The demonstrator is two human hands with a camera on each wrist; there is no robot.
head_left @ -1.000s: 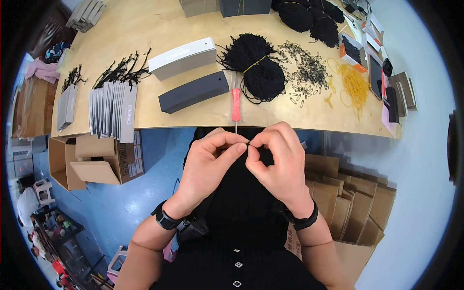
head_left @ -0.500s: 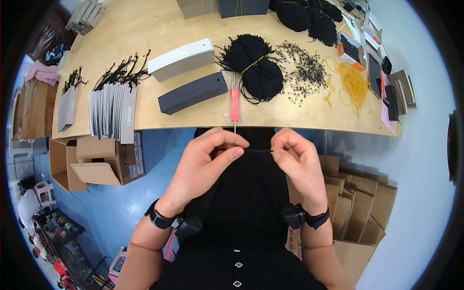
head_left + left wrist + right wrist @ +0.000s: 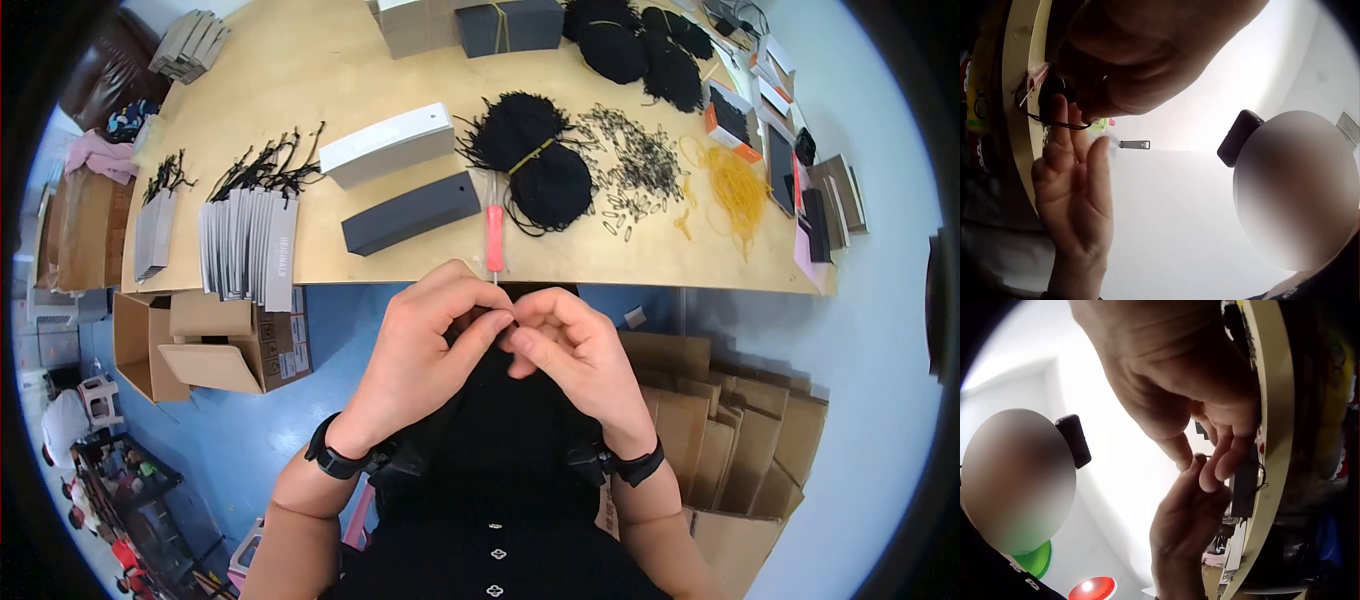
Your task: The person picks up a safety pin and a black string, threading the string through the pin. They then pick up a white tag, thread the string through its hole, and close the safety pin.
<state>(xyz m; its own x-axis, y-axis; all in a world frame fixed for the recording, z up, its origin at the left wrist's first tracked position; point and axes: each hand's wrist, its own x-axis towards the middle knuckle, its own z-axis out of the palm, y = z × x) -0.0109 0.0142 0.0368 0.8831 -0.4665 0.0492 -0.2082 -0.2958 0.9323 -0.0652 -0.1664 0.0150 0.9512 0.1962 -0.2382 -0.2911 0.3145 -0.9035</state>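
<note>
Both hands are raised together before the black-clothed torso, near the table's front edge. My left hand [image 3: 425,335] pinches a thin black cord [image 3: 1041,119] between thumb and forefinger. In the left wrist view the cord curves away in a loop past the other hand's fingers. My right hand [image 3: 585,360] is right at the left fingertips, its thumb apart from its loosely bent fingers [image 3: 1060,134]. Most of the cord is hidden by fingers in the head view. Just beyond the hands lies a pink-handled tool [image 3: 494,240] with a thin metal shaft.
On the table [image 3: 290,90] lie a bundle of black cords [image 3: 545,185], scattered small black pins [image 3: 640,155], yellow rubber bands [image 3: 737,195], a white tag stack [image 3: 390,145] and a dark tag stack [image 3: 412,215]. Corded grey tags [image 3: 245,245] overhang the front edge at left. Cardboard boxes [image 3: 215,370] stand below.
Half a second ago the hands were apart with the thin cord stretched between them. The right hand has since moved left to the left fingertips. The table sits lower in the head view.
</note>
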